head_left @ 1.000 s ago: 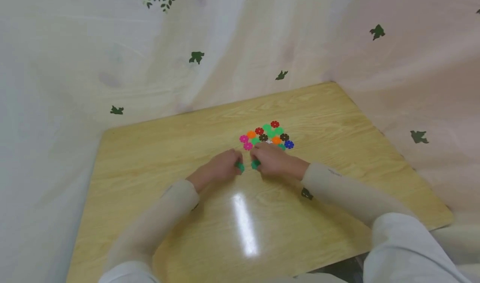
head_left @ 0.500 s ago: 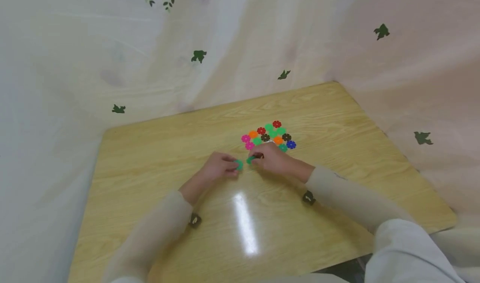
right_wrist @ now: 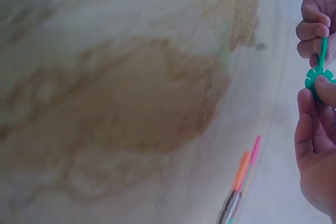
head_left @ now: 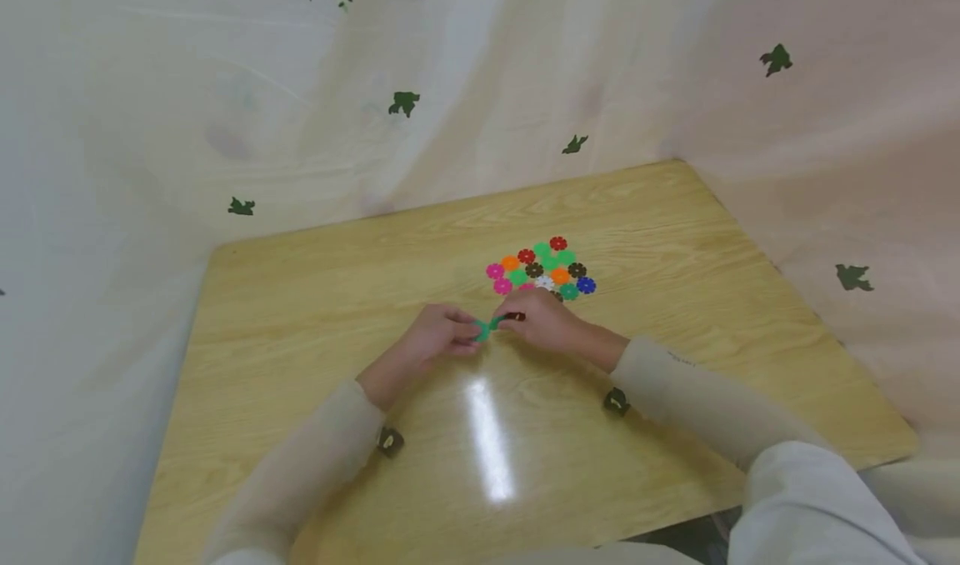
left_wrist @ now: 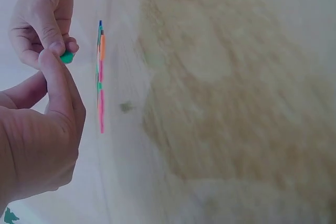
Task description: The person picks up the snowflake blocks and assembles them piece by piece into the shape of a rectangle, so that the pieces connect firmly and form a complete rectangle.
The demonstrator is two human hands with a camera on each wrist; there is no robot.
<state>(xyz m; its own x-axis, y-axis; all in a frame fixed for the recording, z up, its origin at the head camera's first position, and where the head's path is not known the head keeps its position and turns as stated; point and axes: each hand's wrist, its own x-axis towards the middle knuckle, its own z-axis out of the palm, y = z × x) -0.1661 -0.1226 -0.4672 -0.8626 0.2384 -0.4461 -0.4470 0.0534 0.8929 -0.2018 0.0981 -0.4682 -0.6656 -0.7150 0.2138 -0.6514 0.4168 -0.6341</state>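
Observation:
My left hand (head_left: 435, 332) pinches a green notched disc (head_left: 482, 330) between thumb and fingers. Another green disc (head_left: 497, 322) is pinched by my right hand (head_left: 543, 319). The two rims meet at about right angles in the right wrist view, where the right hand's disc (right_wrist: 317, 77) faces the camera and the left hand's disc (right_wrist: 323, 51) is edge-on. How deep their slots interlock cannot be told. In the left wrist view, the left hand (left_wrist: 47, 124) mostly hides the discs, and only a bit of green (left_wrist: 67, 56) shows.
Several notched discs in pink, red, orange, green, brown, white and blue lie flat in a cluster, among them a blue disc (head_left: 587, 285), just beyond the right hand. The wooden table (head_left: 315, 290) meets a pale printed curtain (head_left: 315, 148) at the back and right.
The two green discs were apart and now touch at their rims. My left hand has turned, its fingers more extended, and the right hand's disc has come leftward to the other.

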